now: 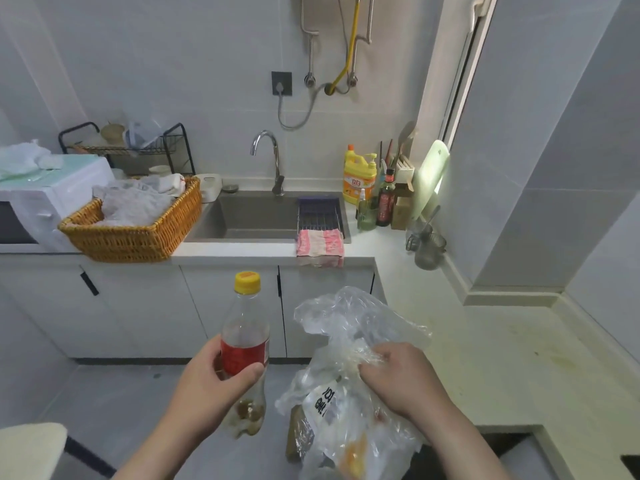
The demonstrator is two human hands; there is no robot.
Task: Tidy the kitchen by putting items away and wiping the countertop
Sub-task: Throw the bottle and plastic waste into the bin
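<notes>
My left hand (pixel 214 379) grips an almost empty clear plastic bottle (pixel 245 323) with a yellow cap and a red label, held upright over the floor. Beside it, my right hand (pixel 401 375) clutches the gathered top of a clear plastic bag (pixel 353 420) holding rubbish, with a white label and something orange inside. The white countertop (pixel 485 358) runs along the right and shows yellowish stains. A pink and white cloth (pixel 320 243) hangs over the front rim of the sink (pixel 256 216).
A wicker basket (pixel 135 233) with cloths sits left of the sink, next to a white microwave (pixel 34 209). Yellow detergent (pixel 359 178), a dark sauce bottle (pixel 385 202), a cutting board (pixel 431 178) and glass mugs (pixel 427 244) crowd the right corner. White cabinets (pixel 228 306) stand below.
</notes>
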